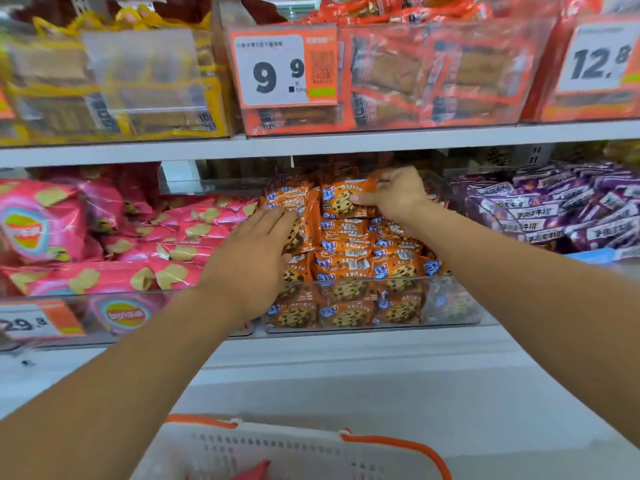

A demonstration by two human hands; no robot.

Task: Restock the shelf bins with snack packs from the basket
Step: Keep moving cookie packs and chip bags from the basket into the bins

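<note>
Nearest me, at the bottom edge, sits a white plastic basket [287,452] with orange handles, a red pack corner just showing inside. Both my bare arms reach up past it to the lower shelf, into the clear bin [450,303] piled with orange chocolate-chip cookie packs. My right hand [398,195] has its grip curled around one cookie pack [346,202], thumb on the front face, held at the top rear of the pile. My left hand [252,261] lies flat, fingers straight, pressing the packs on the left side. These packs look light and slick, puffy film over brittle cookies, so I judge a gentle hold across the flat faces is safest. Pink chip bags [104,244] fill the bin to the left, purple packs [561,209] the right.
</note>
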